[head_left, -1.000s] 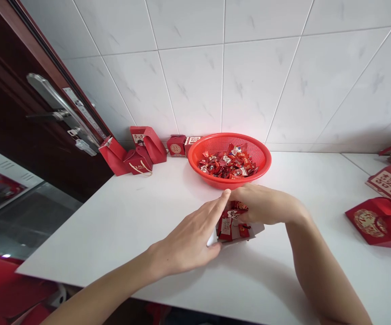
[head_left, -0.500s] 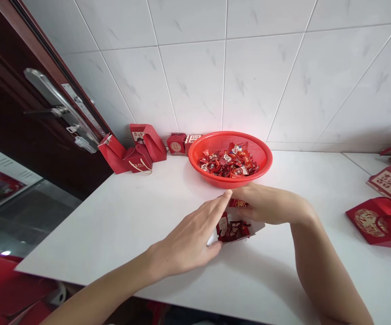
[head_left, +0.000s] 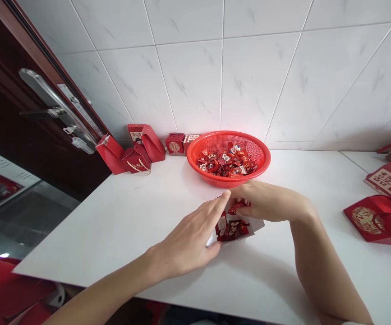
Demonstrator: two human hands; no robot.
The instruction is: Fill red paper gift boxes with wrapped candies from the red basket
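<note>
White inside, the open box (head_left: 256, 225) stands nearer than the red basket (head_left: 227, 182), its left side clasped by the left hand (head_left: 193, 237), while the right hand (head_left: 261, 202) bends over its far right part, touching a red packet (head_left: 235, 208), whether gripping I cannot tell.

Pale tiled wall (head_left: 249, 72), dark door (head_left: 22, 146)

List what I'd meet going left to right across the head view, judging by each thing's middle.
Metal door handle → small red box with rope handle → left hand → open box → right hand → red box with gold emblem at right.
</note>
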